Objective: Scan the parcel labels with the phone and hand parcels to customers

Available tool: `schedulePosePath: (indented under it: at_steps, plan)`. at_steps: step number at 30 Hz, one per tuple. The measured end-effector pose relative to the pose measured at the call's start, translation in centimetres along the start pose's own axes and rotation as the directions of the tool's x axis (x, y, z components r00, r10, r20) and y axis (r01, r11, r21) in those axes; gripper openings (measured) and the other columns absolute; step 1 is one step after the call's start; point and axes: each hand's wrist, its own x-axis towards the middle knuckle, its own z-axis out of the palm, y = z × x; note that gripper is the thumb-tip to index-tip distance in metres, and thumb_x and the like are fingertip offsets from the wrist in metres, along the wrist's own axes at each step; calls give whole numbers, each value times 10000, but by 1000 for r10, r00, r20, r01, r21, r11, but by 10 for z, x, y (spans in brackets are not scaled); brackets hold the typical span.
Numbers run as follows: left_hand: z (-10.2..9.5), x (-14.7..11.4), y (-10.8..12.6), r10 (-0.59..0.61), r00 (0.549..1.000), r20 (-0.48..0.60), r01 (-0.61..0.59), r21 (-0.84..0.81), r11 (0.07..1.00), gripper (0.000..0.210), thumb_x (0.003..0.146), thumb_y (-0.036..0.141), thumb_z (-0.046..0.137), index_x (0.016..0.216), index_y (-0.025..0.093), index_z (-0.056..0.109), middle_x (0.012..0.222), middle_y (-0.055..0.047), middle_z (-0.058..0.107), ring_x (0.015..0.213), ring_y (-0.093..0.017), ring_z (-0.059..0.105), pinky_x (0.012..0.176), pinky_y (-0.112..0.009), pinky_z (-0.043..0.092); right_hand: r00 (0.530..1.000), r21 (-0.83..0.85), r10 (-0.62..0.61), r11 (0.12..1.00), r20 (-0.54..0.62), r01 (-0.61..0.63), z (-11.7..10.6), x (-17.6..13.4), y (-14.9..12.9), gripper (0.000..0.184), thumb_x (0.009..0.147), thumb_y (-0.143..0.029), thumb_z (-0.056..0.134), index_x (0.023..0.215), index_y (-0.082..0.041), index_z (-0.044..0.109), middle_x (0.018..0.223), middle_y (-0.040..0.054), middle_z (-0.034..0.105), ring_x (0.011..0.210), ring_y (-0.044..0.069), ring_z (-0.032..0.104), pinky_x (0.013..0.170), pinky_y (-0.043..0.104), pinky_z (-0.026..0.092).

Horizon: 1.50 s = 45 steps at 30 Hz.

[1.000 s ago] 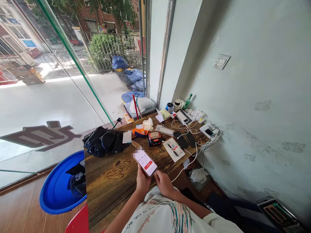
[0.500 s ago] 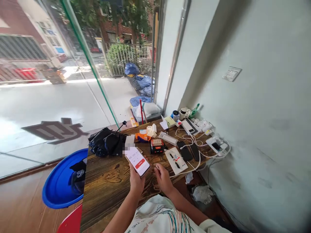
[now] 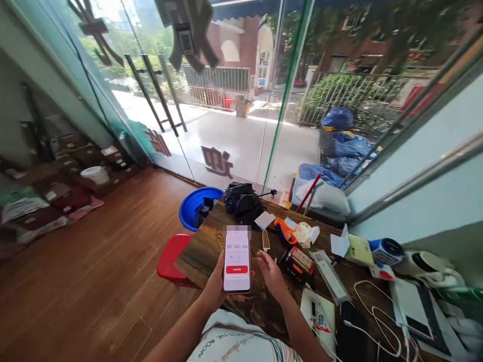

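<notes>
Right hand [image 3: 272, 275] moved off the phone [image 3: 237, 279], its fingers loosely apart, left hand [image 3: 216, 280] with fingers clamped around the phone

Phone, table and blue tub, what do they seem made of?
Phone: probably a glass front, as the lit screen looks smooth and flat; body unclear.
Table: wood or a wood-look surface, dark brown with visible grain.
Blue tub: likely smooth plastic, given its even colour and slight sheen.

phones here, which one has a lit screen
The phone in the left hand: it glows white, reading 00:00:04, while the black phone on the table looks dark.
</notes>
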Motion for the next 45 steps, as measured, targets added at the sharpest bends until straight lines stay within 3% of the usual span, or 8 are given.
schedulePosePath:
  at_steps: [5,11,15,23,29,35,40,45]
  plan:
    - [-33,-39,7,204,977,66,-204,1,979,1108,683,118,740,1458,456,24,1431,-103,456,1137,-358,578,722,-446,601,888,367,-88,925,452,-95,56,-1,-78,524,962,-570,271,1305,-250,503,1239,106,618,1113,265,593,961,436,468]
    - [-86,-84,33,313,947,-75,-315,-24,949,1178,612,-9,656,1455,455,-22,1426,-75,463,1139,-335,574,801,-473,572,755,445,-119,861,645,-245,145,8,-125,482,929,-592,382,1254,-269,532,1171,72,640,1052,254,603,919,401,473]
    - [-141,-112,66,369,921,-126,-385,-140,912,1122,596,56,559,1456,444,-48,1415,-55,475,1133,-340,569,776,-486,567,744,428,-113,869,659,-247,227,12,-136,400,922,-545,455,1159,-243,567,1043,61,672,910,233,635,786,357,506]
    - [-317,-190,183,433,867,-245,-469,-110,876,1015,632,119,535,1474,402,44,1430,-76,438,1064,-303,589,687,-364,567,810,354,-123,929,573,-109,472,1,-169,307,816,-374,676,1049,-203,573,911,26,661,792,191,602,700,293,497]
    - [-431,-287,296,513,799,-312,-556,-61,829,980,652,153,578,1471,401,101,1401,-85,470,1021,-295,606,703,-362,555,762,347,-116,926,637,-149,665,-10,-214,188,860,-319,561,1000,-198,594,862,21,650,739,186,585,660,285,480]
    - [-515,-356,361,595,681,-428,-674,-48,737,950,675,201,585,1468,404,102,1437,-74,423,1096,-310,558,766,-398,546,606,297,-102,926,789,-232,809,-9,-253,240,826,-298,511,998,-182,633,864,31,670,756,197,588,679,286,463]
    - [-588,-383,403,619,594,-513,-741,-51,670,929,692,203,570,1470,395,101,1457,-78,388,1131,-317,532,798,-412,539,467,253,-120,939,876,-234,919,1,-261,219,828,-319,584,997,-187,627,898,36,678,811,209,603,727,302,464]
    - [-670,-397,474,600,511,-616,-784,-48,619,951,673,186,554,1472,395,82,1455,-76,391,1137,-308,530,812,-411,537,375,193,-100,957,921,-218,1039,30,-267,236,833,-362,613,983,-180,623,889,45,680,768,201,599,720,310,472]
